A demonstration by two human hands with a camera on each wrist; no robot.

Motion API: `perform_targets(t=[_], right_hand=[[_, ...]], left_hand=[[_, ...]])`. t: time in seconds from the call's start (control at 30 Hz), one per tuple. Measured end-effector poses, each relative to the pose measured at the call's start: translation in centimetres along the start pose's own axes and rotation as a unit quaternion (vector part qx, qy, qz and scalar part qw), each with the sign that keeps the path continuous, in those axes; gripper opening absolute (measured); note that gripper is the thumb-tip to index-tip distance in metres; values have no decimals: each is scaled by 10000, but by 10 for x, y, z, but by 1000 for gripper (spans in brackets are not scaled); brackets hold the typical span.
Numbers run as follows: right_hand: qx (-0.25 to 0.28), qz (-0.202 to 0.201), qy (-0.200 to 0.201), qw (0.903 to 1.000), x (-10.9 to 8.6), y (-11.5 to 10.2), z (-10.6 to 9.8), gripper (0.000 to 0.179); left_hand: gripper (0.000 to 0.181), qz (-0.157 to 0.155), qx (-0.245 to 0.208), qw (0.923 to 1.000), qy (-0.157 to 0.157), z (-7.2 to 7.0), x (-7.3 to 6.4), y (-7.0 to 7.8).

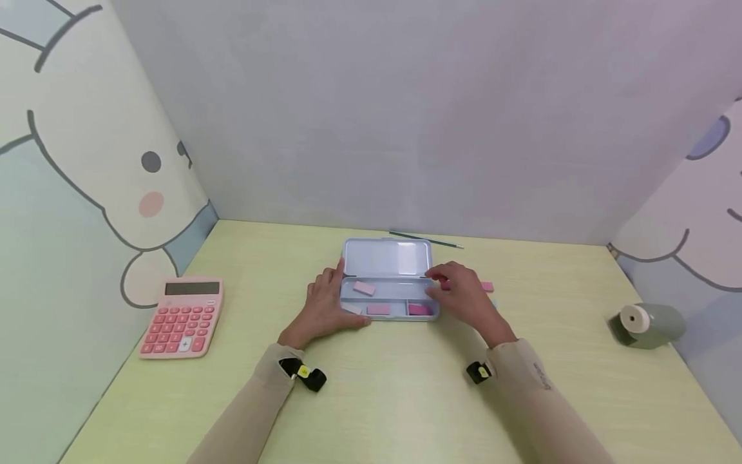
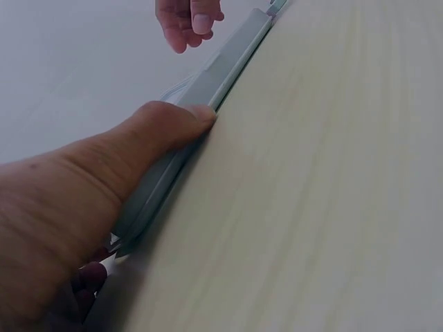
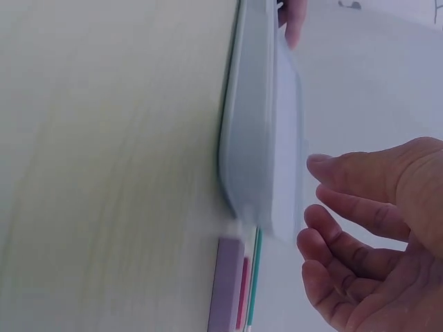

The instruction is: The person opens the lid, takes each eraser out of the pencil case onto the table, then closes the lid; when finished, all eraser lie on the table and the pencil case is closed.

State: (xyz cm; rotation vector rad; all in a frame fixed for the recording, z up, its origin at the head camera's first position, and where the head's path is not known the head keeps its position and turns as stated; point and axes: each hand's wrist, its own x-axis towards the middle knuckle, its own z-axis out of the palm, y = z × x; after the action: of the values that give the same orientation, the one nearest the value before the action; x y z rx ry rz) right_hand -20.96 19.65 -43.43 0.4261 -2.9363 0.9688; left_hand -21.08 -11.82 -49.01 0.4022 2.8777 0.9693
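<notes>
A pale blue pencil case point(image 1: 387, 257) lies on the table with its lid folded back. Inside are a light pink eraser point(image 1: 364, 288) in the long rear compartment, a whitish eraser point(image 1: 351, 309) and a pink eraser point(image 1: 379, 310) at the front left, and a dark pink eraser point(image 1: 420, 310) at the front right. My left hand point(image 1: 324, 304) holds the case's left end, thumb against the front wall and fingers along the side. Over the right end hovers my right hand point(image 1: 464, 295), fingers loosely bent, nothing between them in the right wrist view.
Beyond the right hand lies a pink eraser point(image 1: 487, 287); a purplish block point(image 3: 226, 283) shows beside the case. A dark green pencil point(image 1: 426, 239) lies behind the lid. At left is a pink calculator point(image 1: 182, 318), at far right a grey-green pencil sharpener point(image 1: 649, 325).
</notes>
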Motion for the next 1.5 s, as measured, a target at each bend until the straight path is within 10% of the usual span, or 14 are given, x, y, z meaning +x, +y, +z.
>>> perform_targets(t=[1.5], right_hand=[[-86,-438,-315,9985,50,-78,82,14]], left_hand=[[143,168,18,9999,-10,0,0,-1]])
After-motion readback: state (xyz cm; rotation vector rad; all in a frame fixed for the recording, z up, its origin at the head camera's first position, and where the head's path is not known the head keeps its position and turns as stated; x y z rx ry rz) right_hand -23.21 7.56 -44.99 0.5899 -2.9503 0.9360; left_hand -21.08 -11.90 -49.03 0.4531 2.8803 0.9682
